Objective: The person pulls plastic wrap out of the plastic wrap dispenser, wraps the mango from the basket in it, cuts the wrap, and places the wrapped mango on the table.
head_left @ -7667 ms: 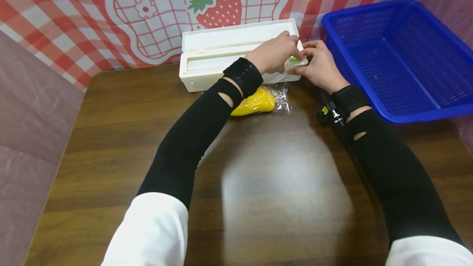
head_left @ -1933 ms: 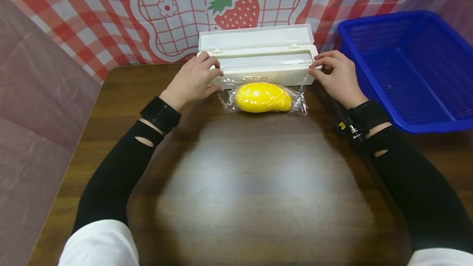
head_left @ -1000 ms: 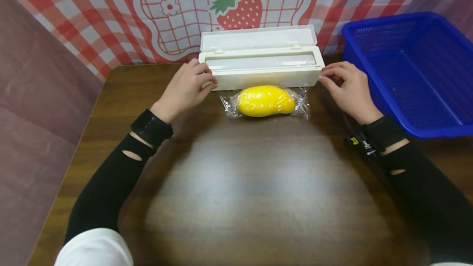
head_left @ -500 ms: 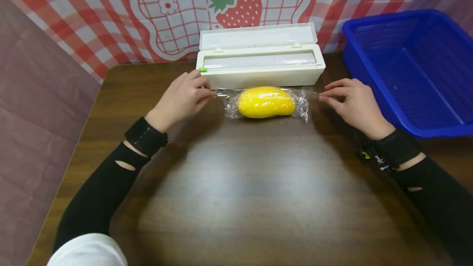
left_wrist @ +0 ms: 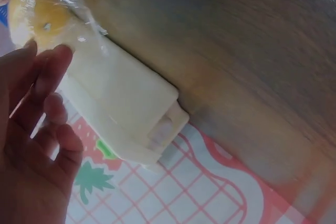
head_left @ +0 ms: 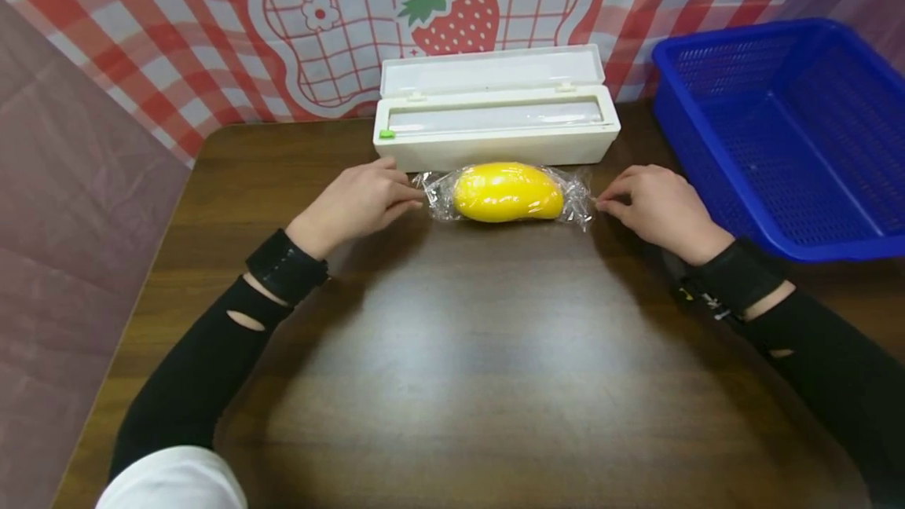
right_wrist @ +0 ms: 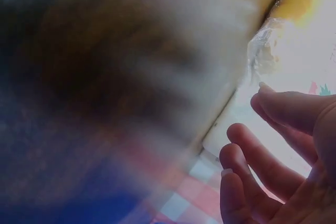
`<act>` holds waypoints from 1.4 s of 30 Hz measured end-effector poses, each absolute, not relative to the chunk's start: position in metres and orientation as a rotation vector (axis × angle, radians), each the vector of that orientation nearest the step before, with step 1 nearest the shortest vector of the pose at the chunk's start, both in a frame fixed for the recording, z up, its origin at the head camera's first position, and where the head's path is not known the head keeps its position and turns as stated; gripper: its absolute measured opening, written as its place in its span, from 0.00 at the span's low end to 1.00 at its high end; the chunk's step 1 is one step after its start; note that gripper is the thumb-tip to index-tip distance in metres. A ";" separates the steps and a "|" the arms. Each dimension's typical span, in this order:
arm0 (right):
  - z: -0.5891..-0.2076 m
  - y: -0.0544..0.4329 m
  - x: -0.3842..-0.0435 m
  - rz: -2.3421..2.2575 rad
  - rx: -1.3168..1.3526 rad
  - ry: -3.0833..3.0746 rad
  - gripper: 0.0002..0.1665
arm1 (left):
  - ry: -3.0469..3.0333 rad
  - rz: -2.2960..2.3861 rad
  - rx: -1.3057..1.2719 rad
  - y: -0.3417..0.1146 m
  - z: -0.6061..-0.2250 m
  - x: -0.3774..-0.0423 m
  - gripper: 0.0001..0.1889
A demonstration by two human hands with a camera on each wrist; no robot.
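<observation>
A yellow mango point(head_left: 507, 193), wrapped in clear cling film point(head_left: 578, 199), lies on the table in the head view, the film bunched at both ends. To its left, my left hand point(head_left: 360, 203) pinches a film end between thumb and fingers. My right hand point(head_left: 661, 206) pinches the film at the opposite end. Just behind the fruit stands a white cling film dispenser point(head_left: 495, 149), its lid raised and a green slider point(head_left: 386, 134) at its left end. The left wrist view shows the thumb and index finger of my left hand point(left_wrist: 37, 129) close together near the film.
A blue plastic basket point(head_left: 714, 155) stands at the right, close to my right forearm. Behind the dispenser hangs a red-and-white checked cloth point(head_left: 318, 53) with a strawberry print. Brown wooden table point(head_left: 452, 383) extends in front of the fruit.
The green slider went from the dispenser's right end to its left. Both hands left the dispenser, drew film forward, then lowered it at the mango's ends, moving slightly inward.
</observation>
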State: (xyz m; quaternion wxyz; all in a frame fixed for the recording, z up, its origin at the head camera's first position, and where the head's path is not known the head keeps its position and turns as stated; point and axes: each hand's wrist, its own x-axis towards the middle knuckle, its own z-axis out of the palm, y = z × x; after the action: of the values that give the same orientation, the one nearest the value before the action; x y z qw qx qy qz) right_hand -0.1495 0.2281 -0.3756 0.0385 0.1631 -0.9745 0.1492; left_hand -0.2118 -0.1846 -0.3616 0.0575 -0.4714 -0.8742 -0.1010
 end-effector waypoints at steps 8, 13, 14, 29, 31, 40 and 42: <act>-0.357 0.230 -0.150 0.442 0.462 -3.027 0.14 | -2.740 -0.274 -1.219 -0.177 -0.344 -0.214 0.13; -0.342 0.226 -0.155 0.542 0.506 -2.926 0.25 | -2.625 -0.306 -1.141 -0.165 -0.330 -0.217 0.16; -0.340 0.223 -0.157 0.569 0.533 -2.913 0.27 | -2.614 -0.316 -1.154 -0.158 -0.327 -0.217 0.18; -0.370 0.165 -0.196 0.687 0.915 -2.997 0.56 | -2.727 0.067 -1.339 -0.066 -0.357 -0.214 0.45; -0.371 0.162 -0.196 0.682 0.910 -3.003 0.50 | -2.704 0.055 -1.338 -0.067 -0.360 -0.215 0.43; -0.369 0.160 -0.190 0.677 0.760 -2.958 0.33 | -2.599 -0.059 -1.352 -0.071 -0.362 -0.213 0.35; -0.370 0.160 -0.189 0.679 0.751 -2.948 0.31 | -2.610 -0.098 -1.335 -0.071 -0.362 -0.212 0.38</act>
State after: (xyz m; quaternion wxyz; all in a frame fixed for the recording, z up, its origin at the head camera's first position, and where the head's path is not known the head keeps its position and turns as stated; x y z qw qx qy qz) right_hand -0.1893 0.1599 -0.3699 0.0123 0.2409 -0.9457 0.2177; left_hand -0.2117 -0.0711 -0.3624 0.1042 -0.4527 -0.8849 -0.0331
